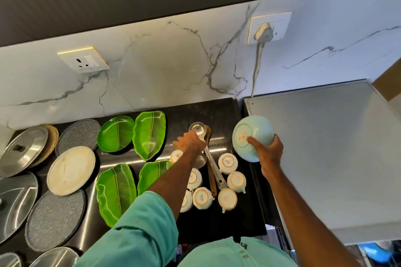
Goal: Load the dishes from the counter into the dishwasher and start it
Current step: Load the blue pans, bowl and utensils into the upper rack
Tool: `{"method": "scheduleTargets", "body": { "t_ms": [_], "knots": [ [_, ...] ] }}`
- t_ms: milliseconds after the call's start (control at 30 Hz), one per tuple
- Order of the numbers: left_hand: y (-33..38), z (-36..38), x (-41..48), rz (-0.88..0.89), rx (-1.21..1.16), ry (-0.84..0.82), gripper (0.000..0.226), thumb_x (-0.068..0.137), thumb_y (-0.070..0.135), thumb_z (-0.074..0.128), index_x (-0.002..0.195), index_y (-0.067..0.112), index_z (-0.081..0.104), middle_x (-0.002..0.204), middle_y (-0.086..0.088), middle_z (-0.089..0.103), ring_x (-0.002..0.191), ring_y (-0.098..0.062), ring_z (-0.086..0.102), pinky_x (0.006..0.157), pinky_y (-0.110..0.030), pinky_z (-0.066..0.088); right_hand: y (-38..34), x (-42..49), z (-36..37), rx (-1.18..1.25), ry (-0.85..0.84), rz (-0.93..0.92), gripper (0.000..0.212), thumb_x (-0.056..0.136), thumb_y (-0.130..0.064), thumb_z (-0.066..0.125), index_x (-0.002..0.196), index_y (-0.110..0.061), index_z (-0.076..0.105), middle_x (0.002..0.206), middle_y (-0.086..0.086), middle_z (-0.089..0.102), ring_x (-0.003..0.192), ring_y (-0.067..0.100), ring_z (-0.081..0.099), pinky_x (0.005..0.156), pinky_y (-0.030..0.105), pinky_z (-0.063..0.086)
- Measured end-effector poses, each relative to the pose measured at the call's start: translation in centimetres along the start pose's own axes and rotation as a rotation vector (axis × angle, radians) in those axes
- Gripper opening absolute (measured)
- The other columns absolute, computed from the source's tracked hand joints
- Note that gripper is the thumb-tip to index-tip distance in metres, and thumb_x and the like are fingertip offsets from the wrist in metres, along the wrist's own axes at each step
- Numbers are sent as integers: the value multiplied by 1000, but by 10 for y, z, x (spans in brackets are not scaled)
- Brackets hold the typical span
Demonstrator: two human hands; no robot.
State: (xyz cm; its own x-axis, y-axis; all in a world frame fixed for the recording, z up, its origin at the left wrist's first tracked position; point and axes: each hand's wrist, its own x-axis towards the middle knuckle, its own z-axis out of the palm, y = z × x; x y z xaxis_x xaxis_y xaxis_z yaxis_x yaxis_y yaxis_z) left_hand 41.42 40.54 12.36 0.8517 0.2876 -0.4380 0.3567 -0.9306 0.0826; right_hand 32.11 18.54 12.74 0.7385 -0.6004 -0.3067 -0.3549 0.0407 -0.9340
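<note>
**Right hand lifts a pale bowl; left hand reaches over the ladle**

The right hand (269, 154) grips a mint-green bowl (255, 131) by its rim, thumb pressed on the base. The bowl is turned with its underside toward the camera and is held in the air over the edge where the dark counter (217, 110) meets a grey metal top (325, 147). That forearm is bare and stretched forward.

The left hand (189, 142) reaches out from a green sleeve (138, 230), fingers loosely spread and pointing left, holding nothing. It sits over the bowl of a steel ladle (198, 129); whether it touches is unclear.

A wooden spoon (211, 178) lies beside the ladle, with upturned white cups (227, 162) around them. Green leaf-shaped plates (149, 134) lie further left.
</note>
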Motion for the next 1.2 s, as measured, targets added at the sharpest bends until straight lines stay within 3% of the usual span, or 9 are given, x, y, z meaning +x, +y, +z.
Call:
{"method": "scheduleTargets", "body": {
  "t_ms": [200, 400, 500, 667, 833, 967, 1100, 1200],
  "knots": [
    [6, 11, 4, 11, 28, -4, 57, 82, 55, 69, 123, 17, 60, 127, -10, 63, 123, -31, 50, 101, -49, 36, 4, -12, 3, -8, 16, -17, 76, 64, -40, 92, 128, -24, 56, 124, -2, 61, 110, 23, 63, 77, 42, 63],
    [5, 18, 5, -7, -10, -91, 57, 82, 51, 67, 125, 15, 58, 125, -9, 62, 123, -34, 52, 107, -51, 37, -3, -21, 13, -4, 22, -57, 77, 63, -43, 91, 129, -25, 55, 125, -3, 61, 110, 23, 63, 77, 42, 63],
    [5, 17, 4, -23, -37, -65, 54, 84, 54, 63, 121, 14, 60, 119, -9, 64, 115, -32, 55, 101, -47, 37, -8, -24, 17, -19, 32, -71, 75, 66, -37, 91, 130, -21, 55, 126, -1, 60, 110, 24, 62, 78, 40, 63],
    [5, 19, 7, -61, -153, -16, 58, 91, 60, 53, 120, 10, 60, 121, -12, 64, 116, -33, 55, 103, -45, 36, -14, -24, 16, -8, 86, -70, 76, 66, -37, 92, 130, -20, 55, 127, 0, 60, 111, 23, 62, 77, 41, 64],
    [14, 25, 3, -97, -122, -56, 45, 85, 48, 65, 114, 13, 64, 123, -11, 64, 122, -33, 50, 104, -48, 33, -12, -25, 11, -16, 107, -55, 76, 66, -36, 92, 130, -20, 55, 127, 0, 61, 111, 22, 63, 77, 41, 64],
    [20, 28, 4, -125, -225, -83, 47, 83, 46, 69, 117, 13, 64, 127, -12, 63, 128, -36, 48, 108, -52, 31, -8, -25, 8, -33, 104, -43, 77, 66, -35, 92, 131, -20, 55, 128, 0, 60, 111, 21, 62, 77, 41, 63],
    [18, 28, 11, -146, -350, -72, 55, 89, 59, 59, 116, 12, 63, 124, -13, 64, 125, -37, 52, 108, -52, 32, -6, -23, 6, -35, 100, -32, 78, 65, -35, 93, 131, -20, 55, 128, 0, 60, 112, 22, 63, 77, 44, 63],
    [13, 38, 25, -168, -449, -45, 62, 81, 71, 52, 105, 14, 63, 110, -10, 69, 107, -35, 64, 101, -52, 46, -7, -21, 6, -32, 97, -31, 78, 65, -35, 93, 131, -21, 55, 128, 0, 60, 111, 22, 63, 76, 43, 63]
  ]
}}
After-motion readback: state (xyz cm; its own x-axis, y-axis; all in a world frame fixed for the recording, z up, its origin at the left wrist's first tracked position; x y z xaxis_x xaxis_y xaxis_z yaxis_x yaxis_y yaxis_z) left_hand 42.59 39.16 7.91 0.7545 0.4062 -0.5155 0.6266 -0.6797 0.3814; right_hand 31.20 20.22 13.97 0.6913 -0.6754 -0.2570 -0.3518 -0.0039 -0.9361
